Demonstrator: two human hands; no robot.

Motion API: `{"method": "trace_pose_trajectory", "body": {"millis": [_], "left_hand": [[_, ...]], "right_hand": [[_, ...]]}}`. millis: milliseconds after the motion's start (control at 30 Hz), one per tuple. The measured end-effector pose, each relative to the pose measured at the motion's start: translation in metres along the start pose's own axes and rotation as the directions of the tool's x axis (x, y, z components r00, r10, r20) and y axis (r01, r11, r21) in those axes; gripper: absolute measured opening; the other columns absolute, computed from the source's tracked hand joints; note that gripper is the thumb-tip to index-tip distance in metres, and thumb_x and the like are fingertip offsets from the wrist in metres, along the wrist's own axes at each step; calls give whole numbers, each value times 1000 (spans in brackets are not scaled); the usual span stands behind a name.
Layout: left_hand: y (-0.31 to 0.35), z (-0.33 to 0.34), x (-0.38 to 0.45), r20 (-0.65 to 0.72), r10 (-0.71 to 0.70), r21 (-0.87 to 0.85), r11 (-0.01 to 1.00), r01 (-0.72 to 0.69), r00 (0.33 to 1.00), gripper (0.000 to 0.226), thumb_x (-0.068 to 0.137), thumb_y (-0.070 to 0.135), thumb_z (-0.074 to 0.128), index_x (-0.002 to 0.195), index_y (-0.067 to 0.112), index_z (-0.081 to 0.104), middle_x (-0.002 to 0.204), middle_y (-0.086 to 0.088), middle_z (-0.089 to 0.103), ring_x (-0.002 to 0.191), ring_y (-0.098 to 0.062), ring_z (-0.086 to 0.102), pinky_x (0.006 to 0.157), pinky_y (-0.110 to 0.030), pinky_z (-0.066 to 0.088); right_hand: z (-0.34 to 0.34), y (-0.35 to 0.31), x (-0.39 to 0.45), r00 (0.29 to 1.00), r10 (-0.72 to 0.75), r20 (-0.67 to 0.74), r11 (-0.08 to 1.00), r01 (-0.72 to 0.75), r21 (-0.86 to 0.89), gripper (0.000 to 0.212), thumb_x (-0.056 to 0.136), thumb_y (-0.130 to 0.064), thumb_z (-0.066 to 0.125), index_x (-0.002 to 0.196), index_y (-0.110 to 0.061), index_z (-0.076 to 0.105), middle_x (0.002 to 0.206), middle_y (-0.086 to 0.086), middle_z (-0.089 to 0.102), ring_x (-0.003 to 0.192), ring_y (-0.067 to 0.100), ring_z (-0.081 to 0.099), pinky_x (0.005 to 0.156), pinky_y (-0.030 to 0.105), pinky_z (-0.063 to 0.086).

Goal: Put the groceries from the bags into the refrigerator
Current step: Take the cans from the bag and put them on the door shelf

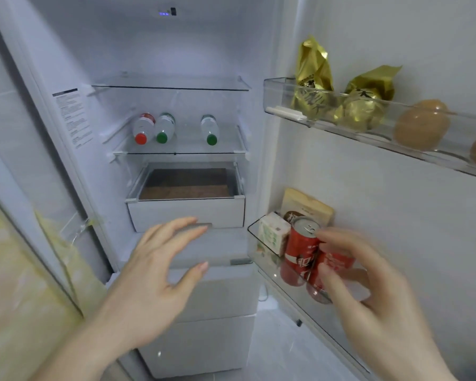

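Both hands fill the foreground before the open refrigerator (66, 111). Nearest the lens, the right hand (368, 292) curls its thumb and fingers around a red can (334, 266) and holds it in the lower door bin (261, 270), touching a second red can (300, 251) that already stands upright there. Whether the held can has reached the bin floor cannot be told; it looks slightly tilted. Beside the cans sit a small green-and-white carton (274, 233) and, behind them, a beige pouch (308, 206).

Holding nothing, the left hand (160, 276) hovers with fingers spread and relaxed in front of the white drawers (186, 214).

Higher on the door, the upper door bin (286, 111) carries two gold foil packs (313, 75) and brown eggs (421, 127). Inside, three bottles (164, 127) lie on a glass shelf (182, 153), caps toward the camera.

Judging from this, the placing step is nearly done, though no bags are in view to show how much remains. The main risk is release before the can is upright: it could tip against its neighbour and knock it over. The bin's near end is crowded, so a nudge could also push the carton askew. Swinging the door hard afterwards could set the eggs rolling in their shallow bin.
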State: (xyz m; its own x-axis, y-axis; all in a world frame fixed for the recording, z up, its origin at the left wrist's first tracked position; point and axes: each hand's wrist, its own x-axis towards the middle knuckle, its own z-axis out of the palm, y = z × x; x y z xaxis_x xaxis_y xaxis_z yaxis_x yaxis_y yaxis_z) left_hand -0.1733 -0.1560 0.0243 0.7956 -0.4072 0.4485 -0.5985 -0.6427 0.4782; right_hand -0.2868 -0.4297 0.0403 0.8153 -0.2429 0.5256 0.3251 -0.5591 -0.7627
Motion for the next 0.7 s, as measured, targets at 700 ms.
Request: {"method": "trace_pose_trajectory", "body": {"millis": [700], "left_hand": [[-60, -93, -248, -384, -735, 66, 582, 810, 559, 46, 94, 45, 62, 137, 52, 48, 148, 44, 25, 143, 9, 19, 109, -16, 29]], "right_hand": [[319, -72, 17, 16, -221, 975, 913, 355, 201, 74, 98, -57, 58, 157, -57, 13, 162, -39, -11, 152, -9, 0, 127, 31, 20]]}}
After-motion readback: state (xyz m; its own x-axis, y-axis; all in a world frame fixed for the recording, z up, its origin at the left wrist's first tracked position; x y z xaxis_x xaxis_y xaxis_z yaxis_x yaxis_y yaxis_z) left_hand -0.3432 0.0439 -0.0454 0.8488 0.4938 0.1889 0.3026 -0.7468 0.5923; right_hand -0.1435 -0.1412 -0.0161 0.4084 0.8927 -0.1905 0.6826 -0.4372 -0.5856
